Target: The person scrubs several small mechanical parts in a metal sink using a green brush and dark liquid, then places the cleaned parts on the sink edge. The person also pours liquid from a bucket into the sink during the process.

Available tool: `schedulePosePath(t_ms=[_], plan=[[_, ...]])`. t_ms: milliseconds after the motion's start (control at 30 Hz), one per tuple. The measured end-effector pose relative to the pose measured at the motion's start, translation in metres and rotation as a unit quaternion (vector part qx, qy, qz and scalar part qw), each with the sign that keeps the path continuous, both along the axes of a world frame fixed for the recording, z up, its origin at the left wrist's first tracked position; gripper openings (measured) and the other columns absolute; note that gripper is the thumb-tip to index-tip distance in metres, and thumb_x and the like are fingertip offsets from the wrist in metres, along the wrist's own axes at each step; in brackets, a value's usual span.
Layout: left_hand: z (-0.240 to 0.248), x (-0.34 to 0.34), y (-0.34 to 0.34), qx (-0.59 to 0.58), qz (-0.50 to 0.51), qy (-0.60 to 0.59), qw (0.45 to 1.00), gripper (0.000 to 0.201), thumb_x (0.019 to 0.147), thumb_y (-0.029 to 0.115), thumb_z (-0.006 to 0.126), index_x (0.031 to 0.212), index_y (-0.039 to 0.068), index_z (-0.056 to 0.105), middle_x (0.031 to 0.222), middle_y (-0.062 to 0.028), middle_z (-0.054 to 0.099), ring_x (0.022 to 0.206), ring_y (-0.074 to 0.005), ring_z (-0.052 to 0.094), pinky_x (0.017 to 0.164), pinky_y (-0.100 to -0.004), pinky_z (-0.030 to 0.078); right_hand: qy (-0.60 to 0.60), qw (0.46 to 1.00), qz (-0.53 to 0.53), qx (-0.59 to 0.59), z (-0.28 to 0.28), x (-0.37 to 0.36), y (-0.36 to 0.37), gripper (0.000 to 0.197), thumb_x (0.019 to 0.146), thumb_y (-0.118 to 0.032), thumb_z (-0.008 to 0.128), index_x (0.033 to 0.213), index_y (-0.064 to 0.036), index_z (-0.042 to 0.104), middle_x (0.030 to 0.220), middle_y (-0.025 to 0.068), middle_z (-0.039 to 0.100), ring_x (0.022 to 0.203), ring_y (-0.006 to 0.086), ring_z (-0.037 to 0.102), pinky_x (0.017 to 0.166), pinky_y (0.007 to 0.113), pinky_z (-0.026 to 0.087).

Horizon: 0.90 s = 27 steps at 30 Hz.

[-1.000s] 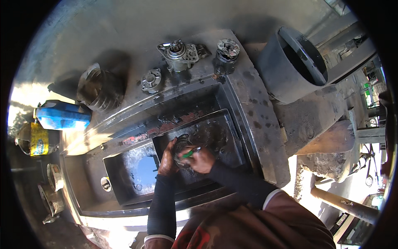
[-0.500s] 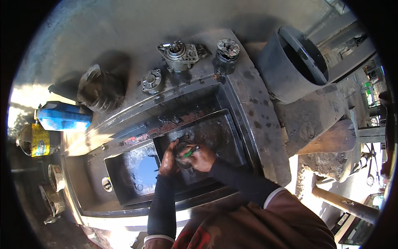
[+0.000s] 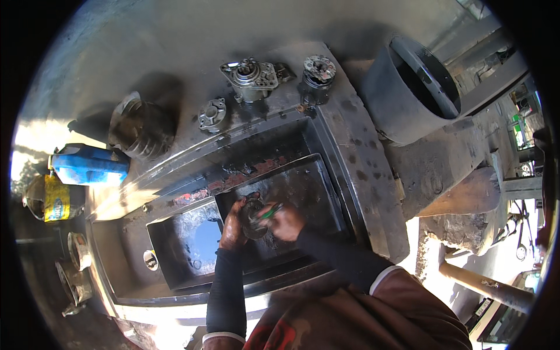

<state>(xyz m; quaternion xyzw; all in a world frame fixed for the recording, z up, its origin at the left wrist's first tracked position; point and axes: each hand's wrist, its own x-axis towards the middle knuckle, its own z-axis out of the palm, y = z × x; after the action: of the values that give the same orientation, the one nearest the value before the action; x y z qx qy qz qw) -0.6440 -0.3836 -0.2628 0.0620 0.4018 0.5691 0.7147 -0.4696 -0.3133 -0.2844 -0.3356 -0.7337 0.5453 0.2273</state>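
Over the dark metal tray (image 3: 331, 189), my left hand (image 3: 232, 230) grips a dark, wet-looking round metal part (image 3: 254, 217). My right hand (image 3: 286, 225), somewhat blurred, is closed around a slim green-handled tool (image 3: 270, 211) and holds it against the part. The tool's working end is lost in blur, so its kind cannot be made out. Both hands are low over the tray's right-hand section, which has a thin layer of dark liquid. Beside my left wrist, the left section (image 3: 182, 259) holds liquid that reflects bright sky.
The tray sits inside a larger metal basin (image 3: 119, 245). On its far ledge stand a pump-like housing (image 3: 251, 79), a small cover (image 3: 212, 114) and a cylindrical part (image 3: 318, 79). A blue container (image 3: 93, 164), yellow-labelled bottle (image 3: 55, 198) and cut plastic container (image 3: 140, 125) are left; a large drum (image 3: 402, 96) is right.
My right hand has shifted slightly right and down with the green-handled tool. My left hand tilts the round part a little differently and has moved slightly left.
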Motion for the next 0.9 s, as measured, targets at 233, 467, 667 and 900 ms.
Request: schedulePosePath(t_ms=[233, 467, 667, 900], plan=[[-0.001, -0.001, -0.005, -0.026, -0.001, 0.012, 1.0, 0.053, 0.104, 0.041, 0.042, 0.137, 0.001, 0.052, 0.112, -0.0102, 0.068, 0.095, -0.0197, 0.068, 0.085, -0.0329, 0.056, -0.376, 0.919, -0.08, 0.092, -0.044, 0.038, 0.037, 0.034, 0.091, -0.033, 0.063, 0.111, -0.0053, 0.068, 0.099, 0.0198, 0.071, 0.094, 0.0343, 0.068, 0.085, 0.042, 0.053], [-0.017, -0.005, -0.001, -0.029, -0.076, 0.094, 0.992, 0.047, 0.106, 0.038, 0.038, 0.132, 0.003, 0.055, 0.117, -0.0133, 0.068, 0.099, -0.0222, 0.07, 0.084, -0.0365, 0.059, -0.054, 0.994, 0.09, -0.001, 0.004, 0.019, -0.008, 0.032, 0.087, -0.019, 0.07, 0.117, -0.0093, 0.068, 0.113, 0.0179, 0.068, 0.098, 0.035, 0.068, 0.085, 0.04, 0.053], [-0.022, 0.006, -0.005, -0.046, -0.034, 0.034, 0.998, 0.043, 0.108, 0.035, 0.031, 0.126, 0.004, 0.054, 0.111, -0.0115, 0.066, 0.101, -0.0213, 0.066, 0.087, -0.0363, 0.055, 0.042, 0.981, 0.103, 0.157, -0.002, -0.003, 0.0, 0.053, 0.079, -0.004, 0.072, 0.13, -0.0141, 0.062, 0.136, 0.0143, 0.058, 0.121, 0.0327, 0.059, 0.098, 0.037, 0.052], [-0.035, 0.012, 0.003, -0.015, 0.012, 0.179, 0.984, 0.052, 0.106, 0.043, 0.031, 0.128, 0.003, 0.057, 0.108, -0.009, 0.066, 0.107, -0.0188, 0.061, 0.09, -0.0302, 0.05, -0.178, 0.965, 0.059, 0.183, -0.005, 0.002, 0.01, 0.027, 0.084, -0.027, 0.064, 0.099, -0.0047, 0.067, 0.11, 0.0132, 0.065, 0.105, 0.0309, 0.062, 0.093, 0.04, 0.051]])
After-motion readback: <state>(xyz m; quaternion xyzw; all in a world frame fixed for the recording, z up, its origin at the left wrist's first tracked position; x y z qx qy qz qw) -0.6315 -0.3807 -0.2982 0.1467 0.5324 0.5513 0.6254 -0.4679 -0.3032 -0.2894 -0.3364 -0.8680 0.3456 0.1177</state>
